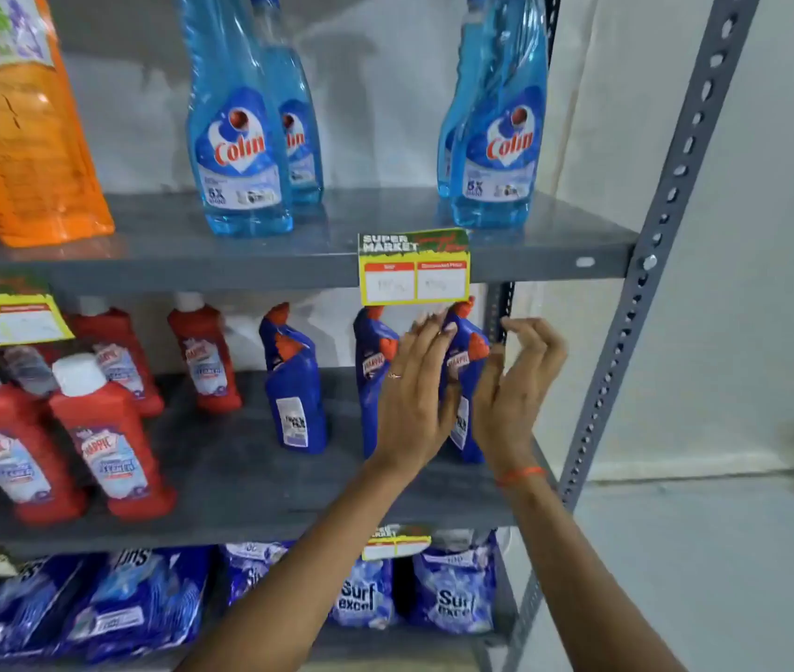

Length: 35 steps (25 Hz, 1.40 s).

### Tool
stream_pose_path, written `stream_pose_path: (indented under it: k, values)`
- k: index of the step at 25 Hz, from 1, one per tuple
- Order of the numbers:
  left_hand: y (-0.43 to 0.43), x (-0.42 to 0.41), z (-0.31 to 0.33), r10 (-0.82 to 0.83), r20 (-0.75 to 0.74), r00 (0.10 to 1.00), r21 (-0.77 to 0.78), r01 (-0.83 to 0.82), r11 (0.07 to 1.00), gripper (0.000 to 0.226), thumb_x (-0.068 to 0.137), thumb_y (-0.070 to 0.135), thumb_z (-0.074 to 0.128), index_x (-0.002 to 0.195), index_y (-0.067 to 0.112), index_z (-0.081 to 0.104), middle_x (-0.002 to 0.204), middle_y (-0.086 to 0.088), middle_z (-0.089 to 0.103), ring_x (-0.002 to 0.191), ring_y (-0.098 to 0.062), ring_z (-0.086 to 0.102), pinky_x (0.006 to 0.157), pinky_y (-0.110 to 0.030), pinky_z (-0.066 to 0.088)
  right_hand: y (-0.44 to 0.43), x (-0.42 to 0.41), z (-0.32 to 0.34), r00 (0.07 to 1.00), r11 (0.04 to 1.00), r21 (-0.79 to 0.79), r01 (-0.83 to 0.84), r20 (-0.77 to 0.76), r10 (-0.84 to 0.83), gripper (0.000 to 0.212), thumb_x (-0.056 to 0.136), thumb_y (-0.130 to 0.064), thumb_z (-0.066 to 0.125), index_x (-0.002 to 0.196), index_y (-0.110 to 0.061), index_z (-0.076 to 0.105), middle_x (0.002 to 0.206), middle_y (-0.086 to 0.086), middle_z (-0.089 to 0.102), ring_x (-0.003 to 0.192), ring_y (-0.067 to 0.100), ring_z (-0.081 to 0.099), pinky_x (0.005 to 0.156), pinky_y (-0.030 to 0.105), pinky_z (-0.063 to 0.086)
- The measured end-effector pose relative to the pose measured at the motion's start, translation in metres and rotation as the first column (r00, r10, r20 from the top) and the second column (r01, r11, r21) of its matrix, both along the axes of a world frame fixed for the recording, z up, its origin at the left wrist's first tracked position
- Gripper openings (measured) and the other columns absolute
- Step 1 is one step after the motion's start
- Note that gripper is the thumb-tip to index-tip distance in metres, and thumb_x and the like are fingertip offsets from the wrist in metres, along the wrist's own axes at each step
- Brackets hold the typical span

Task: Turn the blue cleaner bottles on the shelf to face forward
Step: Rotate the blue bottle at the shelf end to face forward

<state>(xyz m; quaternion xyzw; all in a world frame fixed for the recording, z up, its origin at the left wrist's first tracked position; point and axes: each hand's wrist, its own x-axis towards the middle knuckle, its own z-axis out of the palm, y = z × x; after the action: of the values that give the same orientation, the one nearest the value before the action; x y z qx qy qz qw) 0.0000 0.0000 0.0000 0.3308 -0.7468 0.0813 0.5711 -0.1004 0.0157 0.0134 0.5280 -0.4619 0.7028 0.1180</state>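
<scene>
1. Location: three dark blue cleaner bottles stand on the middle shelf (249,482), right of the red bottles (108,429). The rightmost blue bottle (465,409) sits between both hands, near the rear upright.
2. Left hand (416,400): fingers extended, spread flat against the bottle's left side, partly over the middle blue bottle (373,380). It is pressing, not wrapped around.
3. Right hand (513,395): open, fingers curled loosely, just beside the bottle's right side; contact cannot be confirmed.
4. Orientation: long axis upright, red cap uppermost. The front label appears angled leftward, not squarely forward. The left blue bottle (295,395) shows its back label.
5. Hazard: a flat push without a closed grip could probably tip the tall, narrow bottle.
6. Hazard: the neighbouring bottle stands close; rotation may knock it over.
</scene>
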Motion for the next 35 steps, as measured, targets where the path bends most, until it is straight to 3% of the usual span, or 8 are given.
stream_pose_path:
  k: [5, 9, 16, 22, 25, 29, 32, 35]
  values:
    - [-0.046, -0.018, -0.045, -0.093, -0.114, 0.989, 0.447, 0.135, 0.884, 0.04, 0.091, 0.006, 0.052, 0.13, 0.012, 0.046, 0.131, -0.007, 0.058, 0.117, -0.004, 0.048, 0.102, -0.013, 0.036, -0.028, -0.003, -0.104, 0.982, 0.789, 0.596, -0.149, 0.181, 0.048, 0.054, 0.084, -0.006, 0.055, 0.135, -0.004, 0.034, 0.136, 0.022, 0.039, 0.127, 0.035, 0.038, 0.108, 0.044, 0.036]
    - [-0.093, -0.02, -0.059, -0.258, -0.251, 0.933, 0.774, 0.353, 0.525, 0.051, 0.088, 0.005, 0.057, 0.135, 0.012, 0.039, 0.137, -0.011, 0.051, 0.125, -0.021, 0.049, 0.107, -0.035, 0.039, -0.054, -0.023, -0.137, 0.976, 0.557, 0.809, -0.189, 0.216, 0.017, 0.065, 0.08, -0.013, 0.068, 0.135, -0.004, 0.035, 0.134, 0.021, 0.047, 0.124, 0.037, 0.046, 0.104, 0.046, 0.041]
    - [-0.127, -0.015, -0.075, -0.325, -0.31, 0.893, 0.845, 0.416, 0.337, 0.053, 0.091, 0.004, 0.051, 0.139, 0.016, 0.035, 0.141, -0.01, 0.047, 0.127, -0.023, 0.047, 0.11, -0.041, 0.037, -0.071, -0.027, -0.147, 0.931, 0.545, 0.788, -0.285, 0.362, -0.037, 0.042, 0.079, -0.013, 0.069, 0.116, -0.007, 0.049, 0.108, 0.017, 0.064, 0.087, 0.03, 0.058, 0.077, 0.04, 0.05]
    - [-0.13, -0.016, -0.066, -0.348, -0.494, 0.797, 0.766, 0.588, 0.258, 0.048, 0.088, 0.001, 0.055, 0.134, 0.01, 0.042, 0.126, -0.005, 0.056, 0.111, -0.009, 0.054, 0.087, -0.011, 0.049, -0.067, -0.053, -0.149, 0.837, 0.552, 0.674, -0.491, 0.541, 0.084, 0.037, 0.083, -0.009, 0.066, 0.118, -0.008, 0.051, 0.117, 0.02, 0.065, 0.1, 0.034, 0.064, 0.083, 0.043, 0.056]
    - [-0.127, -0.016, -0.053, -0.407, -0.508, 0.759, 0.776, 0.608, 0.168, 0.047, 0.088, 0.009, 0.059, 0.132, 0.016, 0.044, 0.118, 0.005, 0.059, 0.103, -0.001, 0.058, 0.082, -0.012, 0.051, -0.062, -0.063, -0.141, 0.753, 0.53, 0.576, -0.622, 0.625, 0.206, 0.041, 0.084, -0.01, 0.063, 0.122, -0.013, 0.049, 0.122, 0.017, 0.063, 0.109, 0.03, 0.063, 0.091, 0.048, 0.054]
    - [-0.121, -0.027, -0.043, -0.361, -0.394, 0.845, 0.776, 0.516, 0.361, 0.04, 0.084, 0.019, 0.065, 0.12, 0.012, 0.049, 0.112, -0.006, 0.061, 0.099, -0.018, 0.061, 0.083, -0.024, 0.053, -0.057, -0.067, -0.128, 0.647, 0.475, 0.491, -0.731, 0.719, 0.254, 0.052, 0.084, -0.001, 0.061, 0.13, -0.015, 0.042, 0.129, 0.018, 0.057, 0.117, 0.032, 0.057, 0.098, 0.049, 0.051]
    - [-0.112, -0.04, -0.052, -0.121, -0.424, 0.897, 0.744, 0.422, 0.519, 0.035, 0.078, 0.031, 0.071, 0.103, 0.014, 0.053, 0.104, -0.013, 0.066, 0.094, -0.027, 0.064, 0.085, -0.047, 0.053, -0.064, -0.058, -0.121, 0.805, 0.506, 0.642, -0.576, 0.554, 0.213, 0.079, 0.066, -0.011, 0.082, 0.129, -0.02, 0.036, 0.131, 0.016, 0.053, 0.116, 0.026, 0.056, 0.098, 0.048, 0.051]
    - [-0.097, -0.05, -0.06, 0.07, -0.298, 0.952, 0.756, 0.191, 0.626, 0.043, 0.074, 0.046, 0.071, 0.096, 0.013, 0.053, 0.095, -0.01, 0.066, 0.085, -0.024, 0.063, 0.076, -0.04, 0.053, -0.074, -0.042, -0.119, 0.917, 0.498, 0.773, -0.393, 0.374, 0.142, 0.13, 0.038, -0.039, 0.09, 0.143, -0.014, 0.016, 0.142, 0.013, 0.042, 0.131, 0.029, 0.042, 0.107, 0.053, 0.041]
